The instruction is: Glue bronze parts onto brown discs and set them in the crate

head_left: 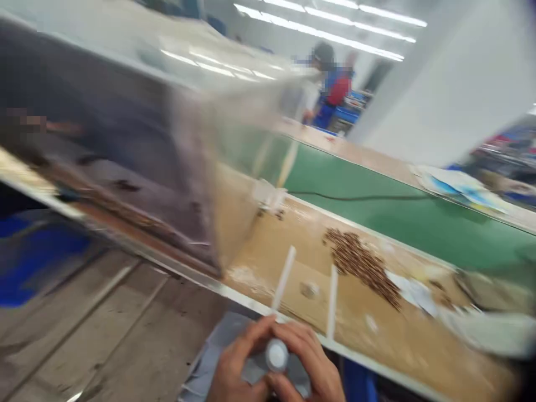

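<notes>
Passage ahead of fingers: partly open; obstructed forward-left and forward-right.
A round, pale-grey cap [277, 355] occupies the gap between the fingers [307, 349]. Immediately beyond them, the straight, whitish bench edge [352, 353] crosses the way. Past it, two narrow white strips [283, 279] bound a lane on the tan bench top [268, 245]; a small, blurred pale object [310, 289] sits within. Forward-right, bare surface separates the right strip from a heap of thin brown rods [364, 265]. Forward-left, a hanging translucent plastic sheet [237, 206] blocks sideways passage.
</notes>
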Tool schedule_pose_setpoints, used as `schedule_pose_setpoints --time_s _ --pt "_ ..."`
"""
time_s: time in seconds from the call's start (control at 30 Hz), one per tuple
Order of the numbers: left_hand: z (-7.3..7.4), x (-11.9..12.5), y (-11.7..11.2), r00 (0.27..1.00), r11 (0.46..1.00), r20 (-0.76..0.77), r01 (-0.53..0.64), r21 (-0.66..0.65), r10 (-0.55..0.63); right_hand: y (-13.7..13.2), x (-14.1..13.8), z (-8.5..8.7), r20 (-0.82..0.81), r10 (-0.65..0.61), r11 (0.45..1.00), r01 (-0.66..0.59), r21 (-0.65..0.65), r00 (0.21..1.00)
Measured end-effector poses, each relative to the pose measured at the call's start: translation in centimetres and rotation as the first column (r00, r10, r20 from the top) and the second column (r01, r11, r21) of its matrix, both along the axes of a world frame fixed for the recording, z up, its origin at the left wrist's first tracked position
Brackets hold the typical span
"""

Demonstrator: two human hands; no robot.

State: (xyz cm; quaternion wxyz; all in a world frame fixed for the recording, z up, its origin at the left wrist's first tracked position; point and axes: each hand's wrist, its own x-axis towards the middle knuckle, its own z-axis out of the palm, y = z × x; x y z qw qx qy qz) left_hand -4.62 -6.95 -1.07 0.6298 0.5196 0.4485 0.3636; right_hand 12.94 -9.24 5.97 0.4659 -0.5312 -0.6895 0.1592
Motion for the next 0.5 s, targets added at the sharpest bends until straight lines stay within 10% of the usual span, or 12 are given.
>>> schedule_pose_setpoints --time_s 0.17,0.33,0.5 --pt "-0.8 2.8 1.7 0.998 0.944 -0.041 0.061 0.324 -0.051 -0.5 3.1 0.9 -0.049 -0.050 0.994 0.045 -0.100 0.998" --pt "0.1 3.9 6.2 0.974 0.612 -0.220 0.143 0.778 0.053 -0.1 9.2 1.6 0.173 -0.230 0.958 0.254 -0.131 0.958" --pt "-2.6 3.4 10.1 0.926 0.478 -0.268 0.115 0.871 0.265 1.8 16.2 1.0 0.529 -0.276 0.942 0.334 -0.015 0.803"
